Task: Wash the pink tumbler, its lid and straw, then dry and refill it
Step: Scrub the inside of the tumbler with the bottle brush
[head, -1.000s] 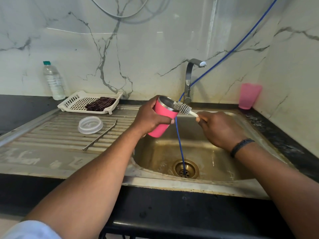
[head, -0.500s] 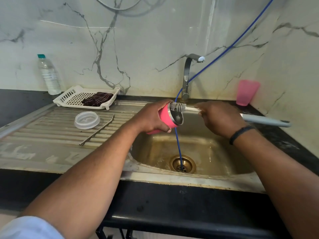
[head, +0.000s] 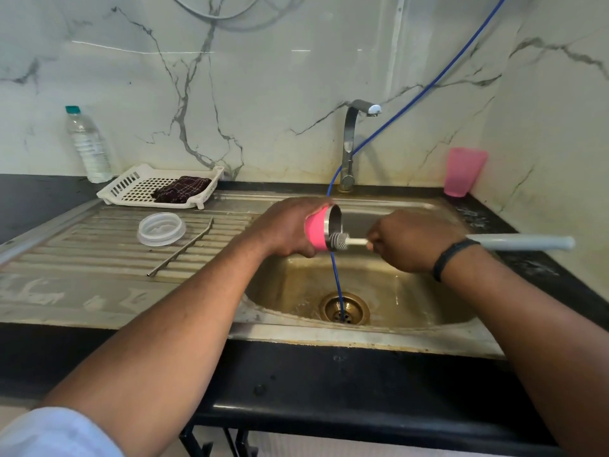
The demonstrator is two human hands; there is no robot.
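Note:
My left hand (head: 283,227) grips the pink tumbler (head: 317,230) on its side over the sink (head: 389,301), its steel-rimmed mouth facing right. My right hand (head: 408,240) holds a bottle brush (head: 339,242) by its white stem; the grey bristles sit at the lower edge of the tumbler's mouth, and the long grey handle sticks out to the right past my wrist. The clear lid (head: 161,228) and the metal straw (head: 181,247) lie on the steel draining board (head: 99,258).
A tap (head: 349,146) stands behind the sink, and a blue hose (head: 337,285) runs down into the drain. A white tray (head: 131,189) holding a dark cloth (head: 181,189), a water bottle (head: 88,145) and a pink cup (head: 464,171) stand along the back wall.
The tumbler has tipped from tilted upright to lying sideways. The brush has swung level, and its head has gone from the top of the rim to the lower edge of the mouth.

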